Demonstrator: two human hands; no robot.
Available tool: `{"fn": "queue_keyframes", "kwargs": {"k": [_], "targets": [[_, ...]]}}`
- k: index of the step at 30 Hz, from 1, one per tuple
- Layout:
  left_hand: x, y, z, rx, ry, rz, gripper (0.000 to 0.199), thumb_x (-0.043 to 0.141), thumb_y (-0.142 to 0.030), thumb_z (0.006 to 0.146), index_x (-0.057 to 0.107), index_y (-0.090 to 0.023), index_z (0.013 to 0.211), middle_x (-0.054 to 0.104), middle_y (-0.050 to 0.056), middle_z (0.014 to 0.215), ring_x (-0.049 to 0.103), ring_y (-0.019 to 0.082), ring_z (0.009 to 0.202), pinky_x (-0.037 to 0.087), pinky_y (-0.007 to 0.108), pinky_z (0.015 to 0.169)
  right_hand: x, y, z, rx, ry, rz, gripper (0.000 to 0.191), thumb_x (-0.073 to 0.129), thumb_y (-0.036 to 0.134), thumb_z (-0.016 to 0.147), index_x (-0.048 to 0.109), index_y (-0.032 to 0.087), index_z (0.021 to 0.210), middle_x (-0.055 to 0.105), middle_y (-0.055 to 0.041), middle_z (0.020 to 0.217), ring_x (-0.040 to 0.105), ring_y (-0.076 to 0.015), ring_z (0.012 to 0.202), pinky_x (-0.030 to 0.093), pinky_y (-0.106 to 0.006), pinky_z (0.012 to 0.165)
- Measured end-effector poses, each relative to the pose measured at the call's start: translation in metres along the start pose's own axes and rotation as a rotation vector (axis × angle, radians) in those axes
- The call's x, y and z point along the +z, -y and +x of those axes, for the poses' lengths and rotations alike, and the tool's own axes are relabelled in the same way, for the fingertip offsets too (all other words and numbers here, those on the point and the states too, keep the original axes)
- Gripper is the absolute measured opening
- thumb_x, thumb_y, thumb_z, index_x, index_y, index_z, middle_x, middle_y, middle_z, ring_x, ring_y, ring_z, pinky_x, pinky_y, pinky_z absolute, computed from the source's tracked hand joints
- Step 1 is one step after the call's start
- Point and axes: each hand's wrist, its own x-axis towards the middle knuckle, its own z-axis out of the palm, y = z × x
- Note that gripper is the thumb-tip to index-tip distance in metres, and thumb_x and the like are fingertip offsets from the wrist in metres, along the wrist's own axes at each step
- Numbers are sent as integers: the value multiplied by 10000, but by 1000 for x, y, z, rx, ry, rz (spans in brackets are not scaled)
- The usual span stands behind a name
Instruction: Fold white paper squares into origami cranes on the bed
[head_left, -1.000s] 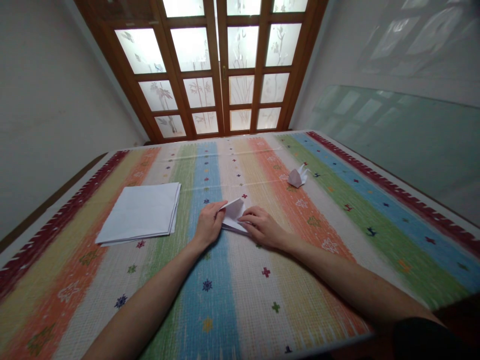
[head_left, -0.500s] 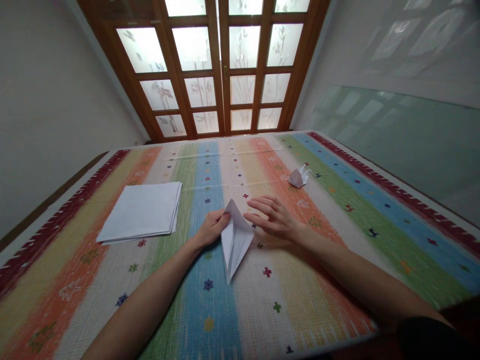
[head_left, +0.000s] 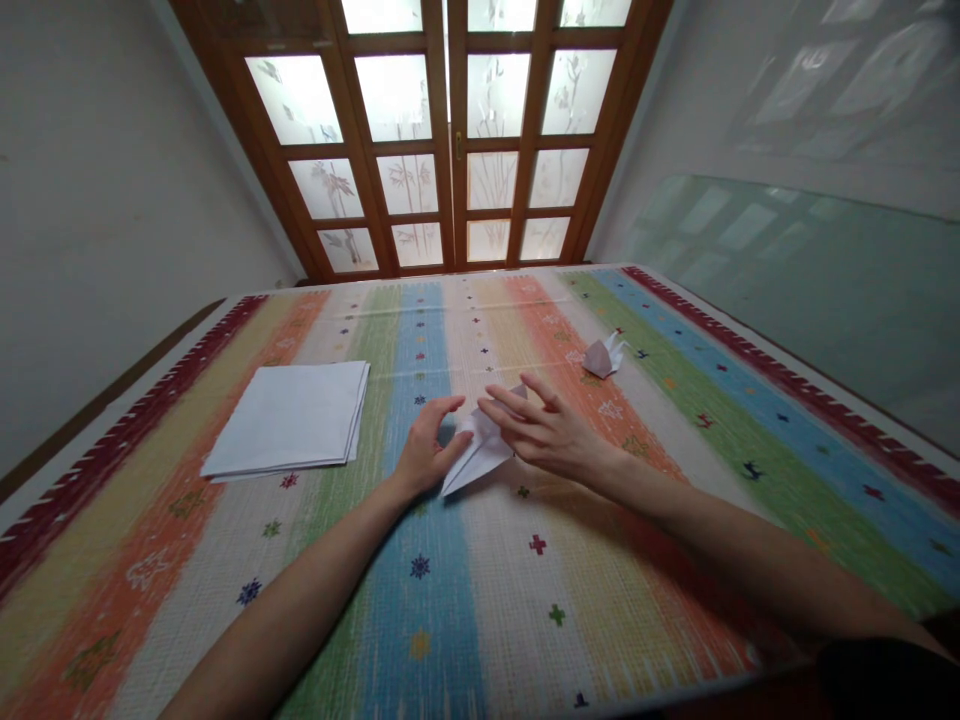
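Note:
A white folded paper (head_left: 484,455) with layered flaps and a sharp point sits between my hands, slanted with its point toward the near left. My left hand (head_left: 429,452) is at its left side, thumb against the paper and index finger curved apart from it. From the right, my right hand (head_left: 547,430) reaches across the paper's upper part and grips it there, fingers long and slightly spread. Its thumb is hidden, and the fingers cover part of the folds.
On the left lies a stack of white paper sheets (head_left: 289,418). A small folded paper crane (head_left: 602,357) stands at the right, further back. A striped, patterned cloth (head_left: 517,620) covers the table. Beyond its far edge are wooden doors with frosted panes (head_left: 491,180).
The folded paper has turned from upright to slanted. My right hand has moved left onto it, while my left hand has loosened its grip and parted its fingers.

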Motion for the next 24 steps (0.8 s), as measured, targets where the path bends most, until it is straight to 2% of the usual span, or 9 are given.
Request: {"fn": "queue_keyframes", "kwargs": {"k": [3, 5, 8, 11, 16, 21, 24], "targets": [[-1, 0, 0, 8, -73, 72, 285, 516, -286, 904, 553, -178, 1165, 633, 95, 1101, 588, 210, 1029, 473, 383, 890, 0, -9, 6, 94, 129, -17, 191, 560, 100, 829, 714, 195, 889, 674, -64, 1092, 521, -260, 1203, 244, -509, 1171], [-3, -1, 0, 29, -94, 113, 226, 475, -250, 921, 586, -179, 1104, 640, 89, 1082, 583, 207, 1027, 466, 386, 902, 2, -13, 10, 99, 216, -39, 176, 575, 99, 818, 723, 192, 846, 689, -72, 996, 542, -272, 1160, 242, -501, 1176], [-6, -2, 1, 72, -84, 153, 228, 429, -227, 938, 609, -179, 1070, 657, 87, 1057, 588, 204, 1007, 469, 388, 894, 8, -14, 13, 26, 316, -67, 160, 584, 105, 815, 735, 157, 825, 694, -73, 845, 584, -271, 1063, 217, -488, 1185], [-7, 1, 2, 112, 15, 217, 238, 459, -246, 928, 611, -169, 1094, 669, 101, 1077, 595, 224, 1028, 465, 421, 915, 15, -12, 16, -78, 374, -56, 159, 582, 121, 828, 739, 147, 837, 691, -48, 759, 627, -231, 923, 187, -463, 1191], [-5, 7, 2, 60, 206, 340, 252, 546, -276, 894, 628, -166, 1106, 668, 112, 1140, 612, 243, 1051, 485, 425, 918, 20, -12, 20, -172, 406, -57, 140, 585, 161, 855, 725, 163, 850, 704, -34, 795, 639, -196, 854, 148, -465, 1189], [-2, 10, 0, 58, 275, 416, 177, 551, -215, 882, 674, -190, 1007, 695, 80, 1061, 639, 219, 969, 507, 383, 871, 22, -10, 22, -199, 396, -30, 138, 596, 214, 857, 712, 186, 788, 697, -6, 747, 641, -197, 829, 182, -486, 1174], [-2, 9, -1, 87, 313, 433, 132, 582, -245, 872, 687, -198, 937, 706, 72, 1011, 639, 224, 930, 504, 387, 836, 25, -2, 20, -189, 352, -4, 144, 594, 209, 852, 718, 188, 782, 695, -3, 724, 641, -188, 768, 232, -476, 1160]]}}
